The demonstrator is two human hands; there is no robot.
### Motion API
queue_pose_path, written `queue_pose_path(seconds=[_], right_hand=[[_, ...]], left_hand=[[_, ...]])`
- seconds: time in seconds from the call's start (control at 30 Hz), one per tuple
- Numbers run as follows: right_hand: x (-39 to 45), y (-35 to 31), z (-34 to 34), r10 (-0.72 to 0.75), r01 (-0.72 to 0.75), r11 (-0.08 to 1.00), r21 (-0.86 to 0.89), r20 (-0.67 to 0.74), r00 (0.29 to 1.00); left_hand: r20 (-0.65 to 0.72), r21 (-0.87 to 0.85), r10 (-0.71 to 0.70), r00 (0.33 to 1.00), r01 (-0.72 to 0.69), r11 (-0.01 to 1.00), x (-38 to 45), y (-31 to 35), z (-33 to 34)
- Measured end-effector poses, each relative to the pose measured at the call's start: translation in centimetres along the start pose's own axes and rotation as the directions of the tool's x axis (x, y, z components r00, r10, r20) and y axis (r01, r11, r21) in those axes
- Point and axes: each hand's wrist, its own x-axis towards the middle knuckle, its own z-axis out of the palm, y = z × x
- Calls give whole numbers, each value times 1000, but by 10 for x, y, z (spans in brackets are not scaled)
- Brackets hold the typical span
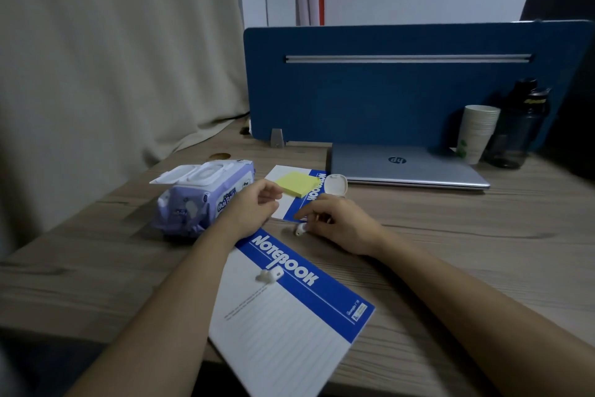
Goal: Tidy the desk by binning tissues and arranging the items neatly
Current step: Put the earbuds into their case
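My right hand [341, 226] rests on the desk, its fingertips closed around a white earbud [300, 230] that lies by the near edge of the far notebook [310, 200]. Just behind that hand stands the open white earbud case [336, 183]. A second earbud [269, 276] lies on the near blue-and-white notebook [289, 316]. My left hand [252, 210] is curled over the far notebook, thumb tip touching the corner of the yellow sticky-note pad [297, 183]; whether it grips the pad is unclear. A purple wet-wipe pack [199, 200] with its lid open sits left of that hand.
A closed silver laptop [405, 168] lies at the back against the blue divider panel [402, 87]. A stack of paper cups [476, 134] and a dark water bottle [518, 129] stand at the back right. A beige curtain [112, 58] hangs along the desk's left side.
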Motion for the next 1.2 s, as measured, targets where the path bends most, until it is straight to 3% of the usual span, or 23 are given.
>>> queue_pose_path(seconds=[0.23, 0.5, 0.77, 0.93, 1.2], right_hand=[[-2, -4, 2, -54, 57, 998, -36, 91, 994], [1, -6, -1, -101, 102, 988, -118, 15, 995], [-2, 12, -14, 73, -68, 997, 31, -174, 982], [-1, 23, -29, 225, -173, 972, 162, -396, 890], [0, 38, -23, 301, -280, 954, 111, -398, 867]], left_hand=[[-5, -36, -36, 999, 35, 999, 4, -2, 1], [-6, -26, -47, 999, 46, 999, 4, -4, 0], [-7, -5, -51, 999, 51, 999, 5, -4, 1], [-11, 3, -50, 999, 50, 999, 5, -3, 1], [0, 35, -50, 999, 50, 998, 9, -3, 1]])
